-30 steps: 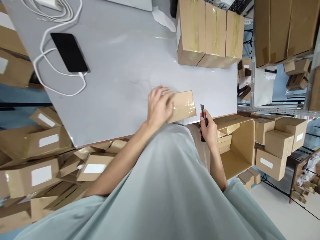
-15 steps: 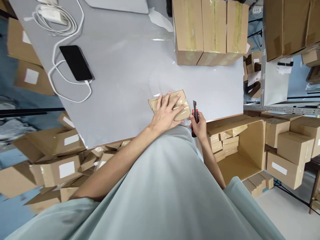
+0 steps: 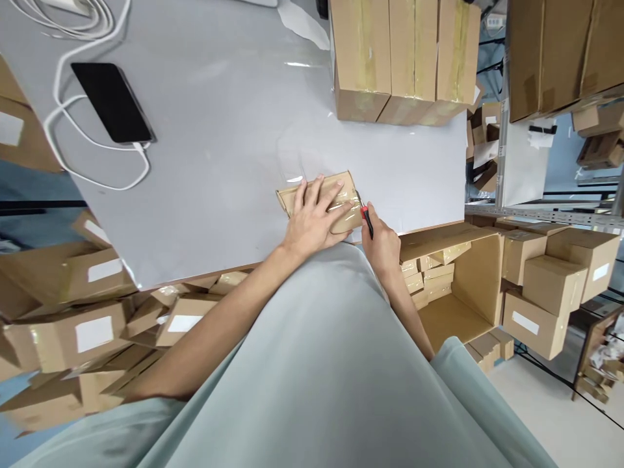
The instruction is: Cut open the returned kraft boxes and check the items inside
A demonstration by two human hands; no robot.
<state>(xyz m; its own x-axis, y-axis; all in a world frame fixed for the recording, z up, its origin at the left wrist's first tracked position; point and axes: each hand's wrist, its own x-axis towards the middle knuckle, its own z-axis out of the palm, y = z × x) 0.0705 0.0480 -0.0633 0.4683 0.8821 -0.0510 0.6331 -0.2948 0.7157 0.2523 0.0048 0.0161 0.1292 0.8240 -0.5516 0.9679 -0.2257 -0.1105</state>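
A small, flat cardboard box (image 3: 347, 220) with clear tape lies near the front edge of the grey table (image 3: 219, 143). My left hand (image 3: 312, 218) rests on top of it, fingers spread flat and pressing on the cardboard. In my right hand (image 3: 383, 247) is a box cutter (image 3: 366, 216) with a red and black handle. Its blade meets the right-hand edge of the box; how deep it sits there I cannot tell.
Three taped cartons (image 3: 404, 65) stand at the table's back right. A black phone (image 3: 112, 103) with a white cable lies at the left. Right of me, an open carton (image 3: 472, 286) holds several small boxes. More boxes (image 3: 95, 331) are heaped below the table's left side.
My right hand has turned the box cutter from upright beside the box to tilted, its blade now at the box's right edge. The left hand stays on the box. The view has shifted slightly.
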